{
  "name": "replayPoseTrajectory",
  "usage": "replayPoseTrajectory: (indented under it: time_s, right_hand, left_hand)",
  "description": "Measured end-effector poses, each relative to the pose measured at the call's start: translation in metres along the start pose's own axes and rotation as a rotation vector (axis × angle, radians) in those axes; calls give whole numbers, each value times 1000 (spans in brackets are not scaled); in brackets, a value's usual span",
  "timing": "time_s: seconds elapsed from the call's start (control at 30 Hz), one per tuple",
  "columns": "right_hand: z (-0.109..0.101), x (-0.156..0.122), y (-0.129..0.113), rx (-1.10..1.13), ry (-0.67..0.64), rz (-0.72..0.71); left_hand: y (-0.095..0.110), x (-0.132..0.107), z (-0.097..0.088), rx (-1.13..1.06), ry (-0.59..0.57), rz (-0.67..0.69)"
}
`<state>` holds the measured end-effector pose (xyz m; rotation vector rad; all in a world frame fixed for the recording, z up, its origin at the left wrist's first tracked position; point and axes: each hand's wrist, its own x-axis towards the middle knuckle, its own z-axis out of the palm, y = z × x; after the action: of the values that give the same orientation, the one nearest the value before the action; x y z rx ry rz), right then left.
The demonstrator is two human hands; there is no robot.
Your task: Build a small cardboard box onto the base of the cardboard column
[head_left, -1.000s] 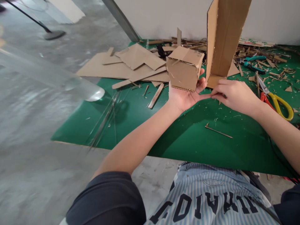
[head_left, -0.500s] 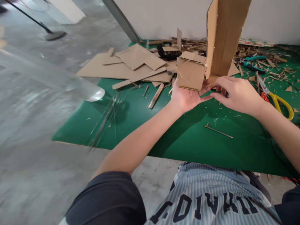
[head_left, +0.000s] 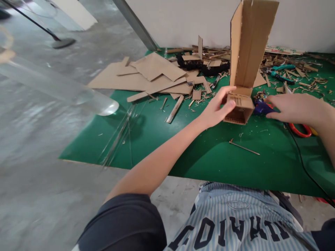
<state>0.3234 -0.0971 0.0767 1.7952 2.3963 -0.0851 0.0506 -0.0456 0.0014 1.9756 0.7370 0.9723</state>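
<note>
The small cardboard box (head_left: 238,108) rests on the green mat (head_left: 209,157), touching the foot of the tall folded cardboard panel (head_left: 248,45), which stands upright directly behind it. The box appears assembled on the sides that show; its near face looks open or dark inside, so judged from this view the body is built and closing or joining to the panel remains.

The left hand (head_left: 217,109) lies against the left side of the box, fingers spread over its top edge, steadying rather than clamping. The right hand (head_left: 293,108), just right of the box, is closed over a blue tool (head_left: 260,108) with a black cord (head_left: 303,164) trailing toward the mat's near edge.

Red-and-yellow scissors (head_left: 300,130) lie right of the box, partly under the right hand. Cardboard offcuts (head_left: 154,75) lie well left of and behind the box.
</note>
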Motion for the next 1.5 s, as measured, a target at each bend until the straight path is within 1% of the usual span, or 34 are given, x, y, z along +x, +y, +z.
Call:
replayPoseTrajectory:
  time_s: [0.07,0.1,0.2,0.27,0.33,0.37,0.43,0.5,0.53,0.6,0.67,0.73,0.8,0.9,1.0,1.07,1.17,1.33,1.4,1.5]
  right_hand:
    - [7,-7,-3,-112,-100,20]
    - [9,-10,-6,-159,-107,23]
    - [15,-18,-13,-207,-10,51]
    - [22,-20,-12,-168,14,59]
    - [32,-21,-7,-100,47,37]
    - [37,-21,-3,-70,85,21]
    - [47,-21,4,-25,203,5]
    - [53,-21,10,-1,312,16]
    - [55,-20,12,6,354,34]
    - [57,-19,14,2,412,87]
    - [58,-16,14,-8,435,143]
    - [59,-14,14,-8,422,193]
    - [60,-11,14,1,380,212]
    - [62,-8,14,-6,327,199]
    - [63,-5,13,-29,341,184]
    - [62,-4,11,-26,347,183]
    - [60,-5,6,2,320,202]
    - [50,-11,-6,76,288,239]
    - [43,-15,-7,111,285,274]
    - [33,-23,-3,43,307,331]
  left_hand:
    - [0,-5,1,117,-128,19]
    - [0,-6,2,141,-174,1]
    - [3,-8,5,165,-234,-49]
    - [5,-8,5,188,-249,-49]
    - [7,-8,4,242,-259,-34]
    - [6,-8,3,268,-259,-20]
    - [4,-8,1,290,-242,27]
    - [-2,-7,-1,277,-156,119]
    - [-6,-7,-1,271,-78,176]
    - [-14,-5,-2,274,117,274]
    - [-19,-2,-2,268,299,303]
    - [-22,1,-3,145,404,233]
    - [-23,3,-7,-47,443,120]
    - [-21,7,-18,-246,392,-16]
    - [-20,10,-32,-386,315,-147]
    - [-20,11,-37,-451,318,-206]
    - [-21,12,-39,-471,324,-221]
    - [-19,8,-37,-493,236,-219]
    - [-18,7,-37,-494,224,-222]
    - [-17,7,-37,-496,227,-228]
